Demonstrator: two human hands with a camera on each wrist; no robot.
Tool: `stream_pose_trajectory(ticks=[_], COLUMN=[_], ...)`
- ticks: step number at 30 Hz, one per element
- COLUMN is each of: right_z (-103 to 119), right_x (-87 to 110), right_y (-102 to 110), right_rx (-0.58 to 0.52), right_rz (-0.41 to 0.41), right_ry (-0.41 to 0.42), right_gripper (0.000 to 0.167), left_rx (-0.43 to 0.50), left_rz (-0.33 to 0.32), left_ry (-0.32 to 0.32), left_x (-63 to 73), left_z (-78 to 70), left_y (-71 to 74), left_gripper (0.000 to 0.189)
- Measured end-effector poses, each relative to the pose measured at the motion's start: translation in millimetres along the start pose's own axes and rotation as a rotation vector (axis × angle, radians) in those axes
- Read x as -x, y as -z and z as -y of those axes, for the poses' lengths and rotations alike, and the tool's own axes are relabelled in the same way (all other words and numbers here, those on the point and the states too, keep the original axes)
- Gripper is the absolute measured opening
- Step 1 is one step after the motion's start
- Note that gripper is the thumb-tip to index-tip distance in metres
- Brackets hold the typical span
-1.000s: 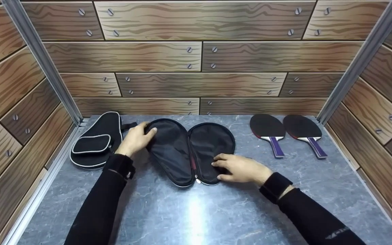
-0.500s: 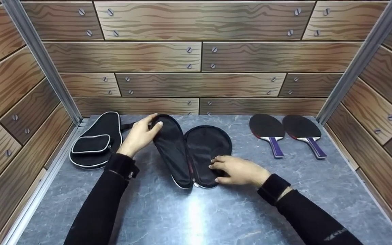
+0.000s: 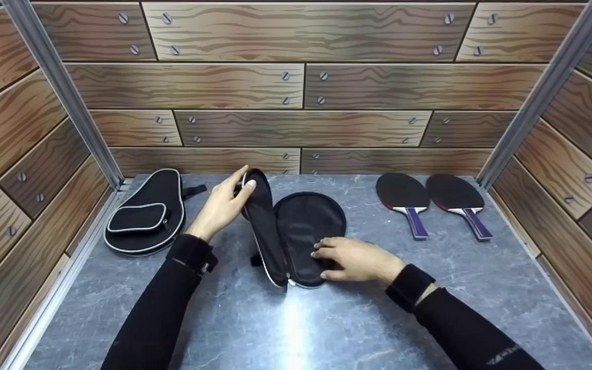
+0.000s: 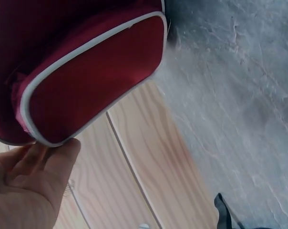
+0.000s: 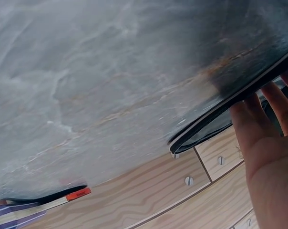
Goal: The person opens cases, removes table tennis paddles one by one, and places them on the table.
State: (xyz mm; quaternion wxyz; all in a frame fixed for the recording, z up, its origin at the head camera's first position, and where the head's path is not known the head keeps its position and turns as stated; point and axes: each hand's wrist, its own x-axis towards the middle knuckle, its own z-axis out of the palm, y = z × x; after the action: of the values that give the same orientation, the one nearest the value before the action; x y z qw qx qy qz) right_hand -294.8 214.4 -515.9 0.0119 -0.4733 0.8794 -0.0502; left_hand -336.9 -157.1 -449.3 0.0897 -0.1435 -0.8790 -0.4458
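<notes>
Two black sleeves (image 3: 142, 308) reach in from the near edge, a dark band at each wrist. The hands are apart, one on either half of a soft fabric case (image 3: 310, 216) that lies unzipped at the middle of the table. The right hand (image 3: 356, 258) rests palm down on the flat half, fingers gently bent across the thin, faintly creased black lining and gripping nothing. The left hand (image 3: 220, 205) pinches the rim of the other half between thumb and fingers, holding it up at a steep tilt. The left wrist view shows its outer face — deep red cloth with a rounded pocket (image 4: 96, 81) edged in pale piping. A small zip pull (image 3: 291, 281) hangs at the narrow near end, where the halves meet.

Left of this lies a closed black case (image 3: 147, 213), teardrop-shaped, white-piped, with its own zipped pocket and a short strap. To the right, two table tennis bats (image 3: 404, 192) lie side by side, round dark faces away from the person, purple handles toward the near edge.

The table (image 3: 214, 329) is grey with marble-like veining, and a bright streak of light gleams on its near part. Beyond rise walls (image 3: 296, 85) of printed wood planks, cartoonish grain and screw heads included — joined at the corners by metal posts (image 3: 65, 92).
</notes>
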Motion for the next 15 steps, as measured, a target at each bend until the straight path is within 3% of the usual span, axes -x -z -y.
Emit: stream_pose_trajectory(ticks=[8,15], right_z=[6.1,10.4], right_x=[-3.8,-6.8], right_y=[-1.0,-1.8], right_rx=[0.009,-0.001], right_rz=[0.010,0.015], right_ry=[0.012,0.031], right_gripper=[0.054,0.055], left_rx=[0.111,0.037], left_rz=[0.056,0.149], left_ry=[-0.089,-0.145], left_x=[-0.3,-1.3], left_z=[1.4,3.7], left_y=[-13.7,-27.5], left_gripper=[0.067,0.071])
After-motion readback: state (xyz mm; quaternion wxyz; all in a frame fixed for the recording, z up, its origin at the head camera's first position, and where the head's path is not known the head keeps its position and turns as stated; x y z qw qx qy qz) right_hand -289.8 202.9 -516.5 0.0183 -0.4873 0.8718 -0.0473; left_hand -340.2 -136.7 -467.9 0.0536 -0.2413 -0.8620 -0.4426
